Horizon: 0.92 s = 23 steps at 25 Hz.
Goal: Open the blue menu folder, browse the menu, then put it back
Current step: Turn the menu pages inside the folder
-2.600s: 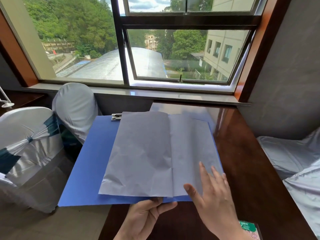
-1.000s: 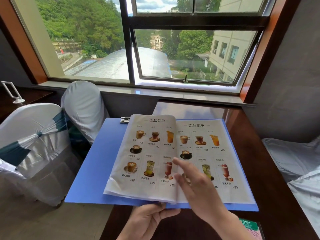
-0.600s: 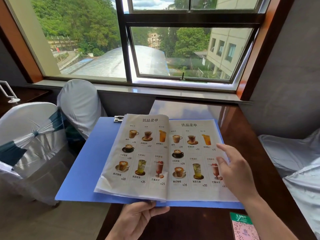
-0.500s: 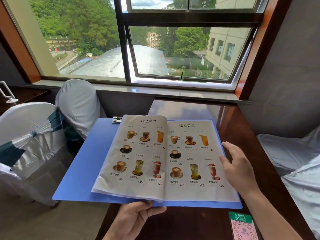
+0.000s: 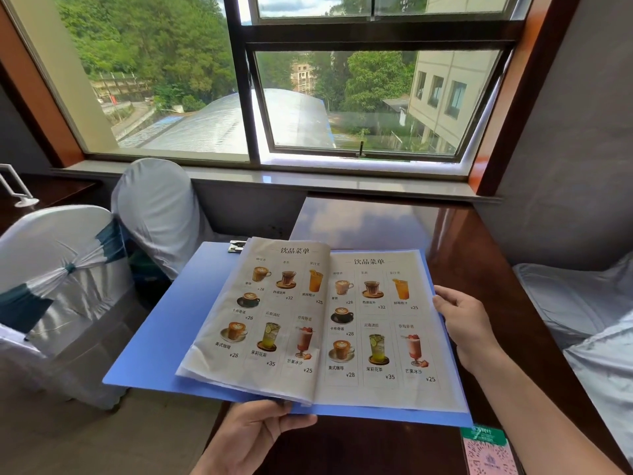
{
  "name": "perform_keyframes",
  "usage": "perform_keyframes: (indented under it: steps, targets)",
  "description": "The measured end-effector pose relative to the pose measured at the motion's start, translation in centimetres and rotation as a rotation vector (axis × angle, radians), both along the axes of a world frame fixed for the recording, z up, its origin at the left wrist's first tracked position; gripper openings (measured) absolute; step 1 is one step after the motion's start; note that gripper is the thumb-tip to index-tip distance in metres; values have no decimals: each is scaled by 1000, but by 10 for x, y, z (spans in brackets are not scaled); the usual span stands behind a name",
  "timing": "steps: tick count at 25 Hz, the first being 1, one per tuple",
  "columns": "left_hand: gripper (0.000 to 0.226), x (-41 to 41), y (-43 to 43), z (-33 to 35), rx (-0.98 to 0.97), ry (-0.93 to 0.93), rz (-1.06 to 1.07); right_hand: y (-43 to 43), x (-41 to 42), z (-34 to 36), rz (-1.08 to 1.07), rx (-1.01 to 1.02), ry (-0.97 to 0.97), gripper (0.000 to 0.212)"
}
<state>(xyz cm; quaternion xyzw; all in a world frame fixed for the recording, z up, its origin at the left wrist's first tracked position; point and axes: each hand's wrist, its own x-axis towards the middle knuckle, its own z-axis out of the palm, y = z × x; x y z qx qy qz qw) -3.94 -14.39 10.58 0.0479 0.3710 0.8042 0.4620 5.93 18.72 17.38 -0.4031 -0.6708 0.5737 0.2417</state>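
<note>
The blue menu folder (image 5: pixel 171 334) lies open in front of me, its left half sticking out past the table's left edge. Drink menu pages (image 5: pixel 322 320) with pictures and prices are spread open on it. My left hand (image 5: pixel 253 437) grips the folder's near edge at the spine, thumb on top. At the right edge of the right page is my right hand (image 5: pixel 469 327), fingers curled around the page edge. A metal clip (image 5: pixel 236 246) shows at the folder's top.
The dark wooden table (image 5: pixel 479 269) runs up to the window sill (image 5: pixel 308 180). Two white-covered chairs (image 5: pixel 61 286) stand on the left. Grey cloth-covered seats (image 5: pixel 582 310) are on the right. A green and pink QR card (image 5: pixel 486 450) lies near the table's front edge.
The blank page backs were turned over and the printed drink pages now show. My right hand moved from the page middle to its right edge and closed on it. My left hand stayed at the spine.
</note>
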Motion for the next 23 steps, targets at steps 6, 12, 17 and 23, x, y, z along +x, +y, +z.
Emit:
perform_keyframes:
  steps: [6, 12, 17, 23]
  targets:
    - [54, -9, -6, 2, -31, 44, -18, 5, -12, -10, -31, -230, 136, 19]
    - [47, -9, -7, 3, -101, 85, -6, 4, -20, -11, -23, -223, 188, 20]
    - [48, -10, -6, 2, -153, 130, 4, 1, -25, -12, -35, -234, 221, 22]
    - [60, -11, -9, -2, -181, 171, 8, 2, -24, -20, -49, -266, 214, 18]
